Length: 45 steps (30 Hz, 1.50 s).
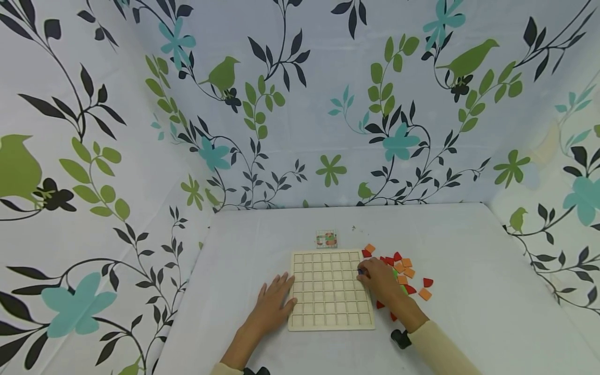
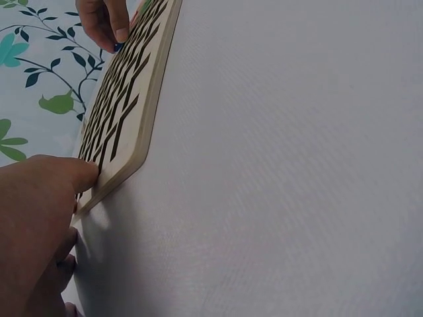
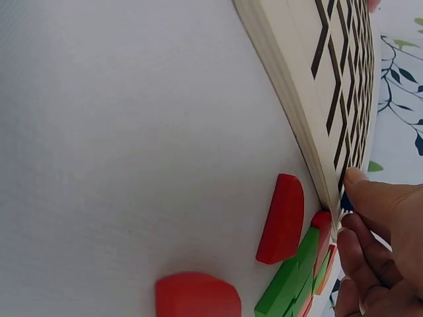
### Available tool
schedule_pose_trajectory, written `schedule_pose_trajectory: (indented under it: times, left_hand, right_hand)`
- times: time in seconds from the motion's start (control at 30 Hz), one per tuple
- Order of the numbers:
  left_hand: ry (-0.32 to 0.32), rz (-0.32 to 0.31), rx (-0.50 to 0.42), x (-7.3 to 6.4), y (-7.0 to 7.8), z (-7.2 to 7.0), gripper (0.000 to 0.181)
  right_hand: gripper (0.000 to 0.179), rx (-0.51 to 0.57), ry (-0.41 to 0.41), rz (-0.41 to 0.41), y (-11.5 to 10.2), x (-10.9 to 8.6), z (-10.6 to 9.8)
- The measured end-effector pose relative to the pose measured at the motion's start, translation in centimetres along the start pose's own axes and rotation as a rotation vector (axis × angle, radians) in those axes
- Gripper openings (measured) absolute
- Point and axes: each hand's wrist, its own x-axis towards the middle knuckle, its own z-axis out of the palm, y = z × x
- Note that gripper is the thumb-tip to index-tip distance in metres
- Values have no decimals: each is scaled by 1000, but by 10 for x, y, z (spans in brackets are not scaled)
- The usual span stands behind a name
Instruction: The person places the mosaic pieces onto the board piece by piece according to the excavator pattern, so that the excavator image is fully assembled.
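Note:
A pale wooden grid board (image 1: 332, 322) lies flat on the white table, its square cells bare in the head view. My left hand (image 1: 274, 302) rests at the board's left edge with fairly straight fingers, the thumb touching the rim. Over the right edge, my right hand (image 1: 382, 278) pinches a small dark blue piece (image 3: 346, 201) between thumb and fingers. Most of that piece is hidden by the fingertips. Around and under the right hand lie loose red pieces (image 1: 428, 282), orange square pieces (image 1: 425, 294) and green pieces (image 3: 291, 281).
Behind the board lies a small card (image 1: 326, 239) with a coloured pattern. The white tabletop (image 1: 234, 245) spreads around the board on all sides. Hanging cloth (image 1: 300, 130) printed with birds and leaves stands at the back and both sides.

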Motion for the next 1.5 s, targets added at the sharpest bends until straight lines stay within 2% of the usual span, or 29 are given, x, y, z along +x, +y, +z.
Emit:
schedule_pose_trajectory:
  times: [0.47, 0.7, 1.0, 1.5]
  left_hand:
    - [13, 28, 11, 0, -3, 1, 62]
    - [10, 13, 23, 0, -1, 1, 63]
    - [21, 28, 34, 0, -2, 3, 63]
    - [8, 19, 20, -1, 2, -2, 62]
  right_hand:
    - [30, -18, -14, -9, 1, 1, -2]
    - [30, -8, -27, -3, 0, 1, -4]
    - [27, 0, -22, 5, 2, 0, -3]
    - [24, -23, 0, -36, 3, -1, -3]
